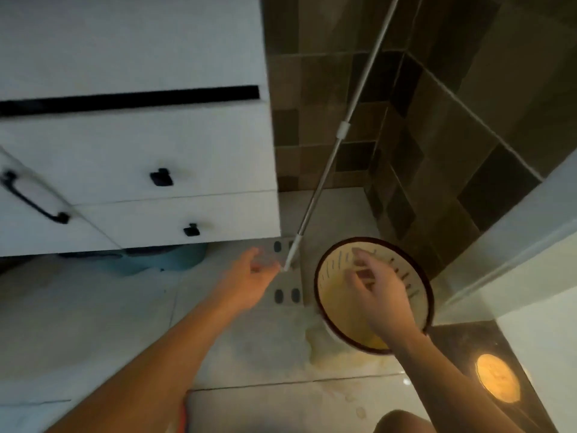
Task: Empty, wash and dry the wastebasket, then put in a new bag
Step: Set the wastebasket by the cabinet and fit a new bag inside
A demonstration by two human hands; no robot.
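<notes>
Cream plastic wastebasket, dark-rimmed, on wet floor at 4 o'clock; right hand loosely curled over its mouth, left hand half-open, empty, beside mop pole; risk: knocking pole, slipping; basket's contents obscured, blurred.

Both of the person's bare forearms reach forward and down from the near edge of the scene. The left arm runs from the near left toward the middle, wrist straight, and the left hand lies partly open, its fingers loosely curled and its thumb side up; motion blur hides whether the fingertips pinch anything. The right arm comes in from the near right, and the right hand hangs palm down with the fingers spread and bent downward, gripping nothing.
</notes>
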